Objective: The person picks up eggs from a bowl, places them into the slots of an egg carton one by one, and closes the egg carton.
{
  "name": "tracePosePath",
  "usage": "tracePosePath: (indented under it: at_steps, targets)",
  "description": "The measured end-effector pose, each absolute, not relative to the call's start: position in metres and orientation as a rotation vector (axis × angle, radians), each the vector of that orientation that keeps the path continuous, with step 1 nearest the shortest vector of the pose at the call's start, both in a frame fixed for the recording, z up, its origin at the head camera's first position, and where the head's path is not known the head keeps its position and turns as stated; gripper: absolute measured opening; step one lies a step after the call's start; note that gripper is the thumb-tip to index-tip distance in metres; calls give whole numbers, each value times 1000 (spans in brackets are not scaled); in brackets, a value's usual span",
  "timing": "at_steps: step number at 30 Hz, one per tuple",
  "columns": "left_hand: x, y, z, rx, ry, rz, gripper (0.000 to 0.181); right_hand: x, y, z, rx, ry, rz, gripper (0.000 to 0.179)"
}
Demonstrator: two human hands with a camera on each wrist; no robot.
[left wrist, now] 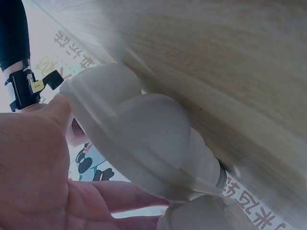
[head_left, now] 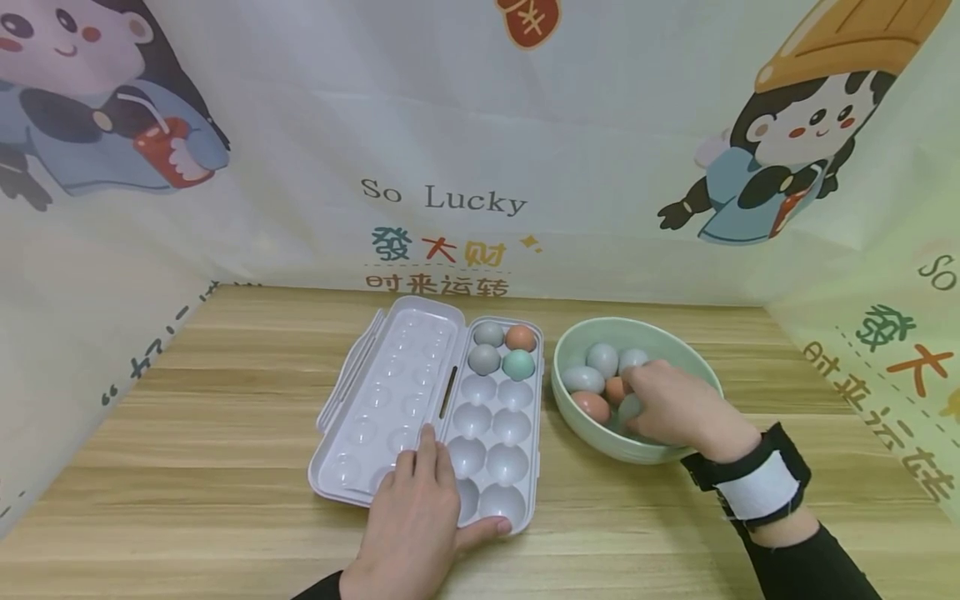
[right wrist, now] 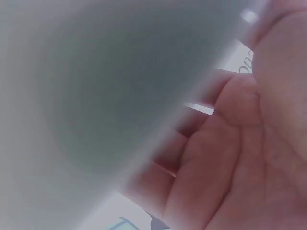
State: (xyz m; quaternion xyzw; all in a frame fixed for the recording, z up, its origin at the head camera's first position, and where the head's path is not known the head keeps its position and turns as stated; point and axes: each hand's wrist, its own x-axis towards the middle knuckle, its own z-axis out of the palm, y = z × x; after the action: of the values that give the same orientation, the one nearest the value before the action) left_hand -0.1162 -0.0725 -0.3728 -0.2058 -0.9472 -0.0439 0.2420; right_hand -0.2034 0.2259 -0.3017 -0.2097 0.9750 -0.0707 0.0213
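A white plastic egg carton [head_left: 438, 418] lies with its lid laid over to the left. Four eggs fill its far cups: two grey ones, an orange egg [head_left: 521, 337] and a mint-green egg [head_left: 518, 364]. My left hand [head_left: 416, 508] rests on the carton's near part, fingers straight along the hinge and thumb at the near edge. To the right stands a pale green bowl [head_left: 630, 451] of coloured eggs. Inside it, my right hand [head_left: 675, 408] has thumb and fingers around a grey-green egg [head_left: 628, 408]. The bowl's wall hides the fingertips in the right wrist view.
Several other eggs lie in the bowl, among them a pale blue egg [head_left: 582, 379] and an orange egg [head_left: 590, 407]. The wooden table [head_left: 202, 467] ends at a printed cloth [head_left: 622, 167] behind and at both sides.
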Motion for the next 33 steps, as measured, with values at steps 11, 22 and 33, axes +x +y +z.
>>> tracePosePath:
  at_steps: [11,22,33]
  targets:
    - [-116,-73,-373,-563,-2604,-121,106,-205,229,-294,-821,3185,-185,21]
    - [-116,-72,-372,-565,-2594,-120,106,-204,226,-292,-852,3274,-259,31]
    - [-117,-72,-375,-561,-2567,-118,107,-205,225,-292,-984,3325,-321,32]
